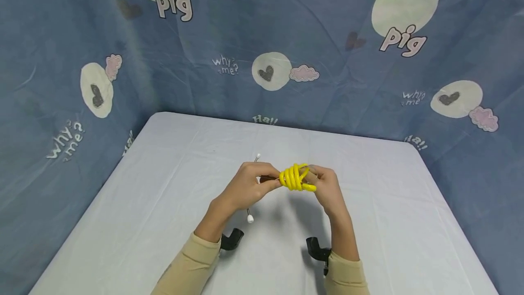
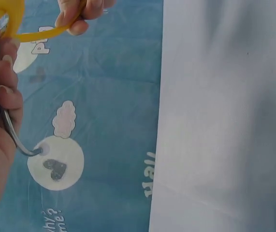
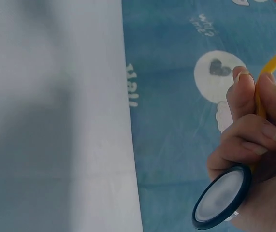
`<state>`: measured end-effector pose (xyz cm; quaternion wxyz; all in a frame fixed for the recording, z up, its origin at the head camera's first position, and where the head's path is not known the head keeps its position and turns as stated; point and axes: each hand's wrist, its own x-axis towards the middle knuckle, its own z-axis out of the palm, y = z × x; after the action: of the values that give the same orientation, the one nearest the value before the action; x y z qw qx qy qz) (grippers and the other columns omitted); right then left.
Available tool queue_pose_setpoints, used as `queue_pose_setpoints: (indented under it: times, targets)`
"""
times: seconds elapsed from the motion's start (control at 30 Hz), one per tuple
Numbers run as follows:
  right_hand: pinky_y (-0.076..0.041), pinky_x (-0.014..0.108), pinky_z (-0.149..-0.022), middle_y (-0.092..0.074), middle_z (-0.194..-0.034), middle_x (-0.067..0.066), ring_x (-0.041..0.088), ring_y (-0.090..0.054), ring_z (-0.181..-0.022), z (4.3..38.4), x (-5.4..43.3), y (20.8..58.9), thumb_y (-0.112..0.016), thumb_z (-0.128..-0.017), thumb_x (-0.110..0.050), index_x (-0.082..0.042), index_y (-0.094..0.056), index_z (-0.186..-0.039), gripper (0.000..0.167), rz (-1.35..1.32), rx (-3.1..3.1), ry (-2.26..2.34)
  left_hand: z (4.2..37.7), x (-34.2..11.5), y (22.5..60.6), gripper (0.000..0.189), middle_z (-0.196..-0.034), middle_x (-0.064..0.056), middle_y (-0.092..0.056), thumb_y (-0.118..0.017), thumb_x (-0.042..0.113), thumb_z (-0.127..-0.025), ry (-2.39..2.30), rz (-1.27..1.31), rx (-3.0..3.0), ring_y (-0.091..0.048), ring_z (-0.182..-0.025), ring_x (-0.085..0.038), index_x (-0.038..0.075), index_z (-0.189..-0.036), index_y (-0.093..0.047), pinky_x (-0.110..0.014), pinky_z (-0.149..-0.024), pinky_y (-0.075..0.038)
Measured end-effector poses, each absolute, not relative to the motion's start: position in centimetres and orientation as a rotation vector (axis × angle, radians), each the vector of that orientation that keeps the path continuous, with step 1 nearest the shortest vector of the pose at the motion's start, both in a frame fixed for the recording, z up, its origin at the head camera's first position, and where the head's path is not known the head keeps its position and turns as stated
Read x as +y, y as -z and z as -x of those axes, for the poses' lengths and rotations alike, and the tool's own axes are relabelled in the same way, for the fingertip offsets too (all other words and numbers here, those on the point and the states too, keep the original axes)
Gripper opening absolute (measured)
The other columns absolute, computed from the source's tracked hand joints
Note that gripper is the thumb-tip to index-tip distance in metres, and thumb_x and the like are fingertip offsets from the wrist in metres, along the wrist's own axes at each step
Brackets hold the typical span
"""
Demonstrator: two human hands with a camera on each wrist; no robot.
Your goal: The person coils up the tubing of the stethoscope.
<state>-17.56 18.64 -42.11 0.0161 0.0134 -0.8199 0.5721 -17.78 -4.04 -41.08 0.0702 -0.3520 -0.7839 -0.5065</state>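
Note:
Both hands hold a stethoscope above the table. Its yellow tubing point(image 1: 291, 178) is wound in several loops between them. My left hand point(image 1: 247, 186) grips the metal ear tubes at the left end of the loops; one white ear tip point(image 1: 250, 218) sticks out below that hand and another point(image 1: 258, 155) above it. A bent metal ear tube point(image 2: 11, 128) runs along the fingers in the left wrist view. With thumb and forefinger my right hand point(image 1: 329, 190) pinches a stretch of the tubing. Against the right palm lies the round, dark-rimmed chest piece point(image 3: 222, 197).
A white cloth covers the table point(image 1: 172, 204). Behind it and at the sides hangs a blue printed curtain point(image 1: 229, 26). Black wrist mounts point(image 1: 232, 239) stick out inward from both sleeves, low over the table.

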Motion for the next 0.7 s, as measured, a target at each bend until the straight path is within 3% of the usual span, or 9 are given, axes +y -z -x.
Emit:
queue_pose_setpoints:
  times: [0.1,0.2,0.27,0.57,0.7]
  targets:
    - [-0.04,0.025,-0.055,-0.061,-0.068,0.006,0.018,-0.046,-0.059,17.6,18.3,42.2,-0.059,-0.095,-0.01,-0.001,-0.069,-0.082,0.019,-0.016,-2.569,-1.79,17.9,-4.3,41.1,0.01,-0.082,0.01,-0.069,-0.073,0.017,-0.09,1.518,0.988,-2.324,-0.052,-0.067,-0.008,0.02,-0.098,-0.078,-0.025,-0.06,-0.046]
    - [-0.03,0.022,-0.049,-0.061,-0.063,0.006,0.013,-0.037,-0.05,17.5,18.1,42.1,-0.06,-0.095,-0.009,-0.003,-0.074,-0.096,0.015,-0.018,-2.592,-1.765,18.1,-4.4,41.3,0.01,-0.081,0.009,-0.07,-0.074,0.016,-0.089,1.515,0.923,-2.294,-0.052,-0.066,-0.008,0.019,-0.097,-0.079,-0.027,-0.059,-0.046]
    - [-0.027,0.022,-0.048,-0.061,-0.063,0.007,0.012,-0.035,-0.048,17.4,18.0,42.0,-0.059,-0.095,-0.008,-0.004,-0.074,-0.097,0.016,-0.038,-2.605,-1.745,18.2,-4.5,41.4,0.009,-0.081,0.009,-0.071,-0.075,0.015,-0.088,1.509,0.889,-2.288,-0.053,-0.065,-0.008,0.018,-0.096,-0.079,-0.027,-0.059,-0.047]
    - [-0.032,0.024,-0.054,-0.059,-0.066,0.017,0.012,-0.036,-0.052,16.8,17.5,41.3,-0.058,-0.099,-0.017,-0.006,-0.072,-0.088,0.021,-0.2,-2.652,-1.76,18.6,-4.7,41.7,0.007,-0.083,0.007,-0.074,-0.075,0.014,-0.088,1.482,0.674,-2.328,-0.055,-0.065,-0.01,0.016,-0.094,-0.078,-0.025,-0.058,-0.048]
    - [-0.034,0.024,-0.055,-0.058,-0.063,0.013,0.013,-0.035,-0.05,16.7,17.1,41.2,-0.056,-0.1,-0.017,-0.011,-0.072,-0.088,0.021,-0.237,-2.675,-1.753,18.9,-4.7,42.0,0.007,-0.086,0.004,-0.076,-0.074,0.014,-0.089,1.488,0.617,-2.348,-0.061,-0.068,-0.007,0.014,-0.095,-0.078,-0.025,-0.061,-0.053]
